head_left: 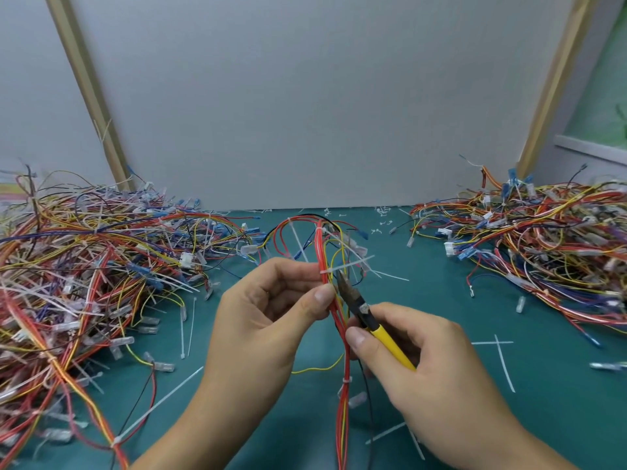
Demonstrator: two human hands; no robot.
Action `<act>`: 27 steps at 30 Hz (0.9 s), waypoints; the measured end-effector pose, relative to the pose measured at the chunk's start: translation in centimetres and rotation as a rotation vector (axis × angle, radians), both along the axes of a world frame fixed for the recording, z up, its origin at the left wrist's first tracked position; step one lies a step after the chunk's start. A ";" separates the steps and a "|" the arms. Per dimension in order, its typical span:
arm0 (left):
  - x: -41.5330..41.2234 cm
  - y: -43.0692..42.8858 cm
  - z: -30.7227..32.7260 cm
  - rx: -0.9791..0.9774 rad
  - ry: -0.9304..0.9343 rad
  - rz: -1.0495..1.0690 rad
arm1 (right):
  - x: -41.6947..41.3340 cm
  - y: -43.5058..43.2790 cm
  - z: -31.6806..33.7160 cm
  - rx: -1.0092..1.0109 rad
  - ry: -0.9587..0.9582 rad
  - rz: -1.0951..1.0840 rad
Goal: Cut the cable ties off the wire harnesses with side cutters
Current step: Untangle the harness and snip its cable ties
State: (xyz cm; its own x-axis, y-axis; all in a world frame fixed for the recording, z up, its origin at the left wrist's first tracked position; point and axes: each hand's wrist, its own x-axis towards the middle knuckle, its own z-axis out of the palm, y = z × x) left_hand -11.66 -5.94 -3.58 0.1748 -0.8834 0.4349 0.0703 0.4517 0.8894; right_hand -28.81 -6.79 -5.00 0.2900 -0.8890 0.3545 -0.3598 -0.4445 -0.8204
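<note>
Forearms enter from the bottom edge. Left hand pinches a red-and-yellow wire harness between thumb and fingers, held upright over the green mat. Right hand is curled round the yellow handles of the side cutters. The cutter tip sits at a white cable tie just above the left thumb; cannot tell whether the blades have bitten.

Progress:
- This tie looks intact, looped round the bundle.
- At least 2 more on the same harness: lower tie near the right thumb, upper tie near the top bend.
- Loose cut ties lie scattered on the mat.
- Left pile bristles with white tie tails; judged not yet done.
- Right pile shows few; judged finished.

Estimate: mid-task, with a large share left.
</note>
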 end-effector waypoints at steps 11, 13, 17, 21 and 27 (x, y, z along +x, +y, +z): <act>-0.1 0.1 0.2 -0.005 0.005 -0.012 | 0.1 0.1 0.1 0.019 0.004 -0.004; -0.1 0.1 0.2 -0.006 -0.007 -0.020 | 0.1 0.2 0.1 0.015 0.009 -0.007; -0.1 0.1 0.1 -0.010 -0.029 -0.026 | 0.1 0.2 0.3 0.005 0.018 -0.020; -0.1 0.1 0.0 -0.019 -0.026 -0.022 | 0.1 0.1 0.3 0.007 0.009 -0.021; -0.3 0.1 0.1 -0.022 -0.026 -0.033 | 0.1 0.2 0.5 0.043 -0.004 -0.007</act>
State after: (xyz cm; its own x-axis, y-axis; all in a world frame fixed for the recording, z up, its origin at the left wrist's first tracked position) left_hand -11.94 -5.84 -3.50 0.1340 -0.8785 0.4585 0.0631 0.4693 0.8808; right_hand -28.71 -6.57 -4.53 0.2827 -0.9054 0.3168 -0.3594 -0.4062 -0.8401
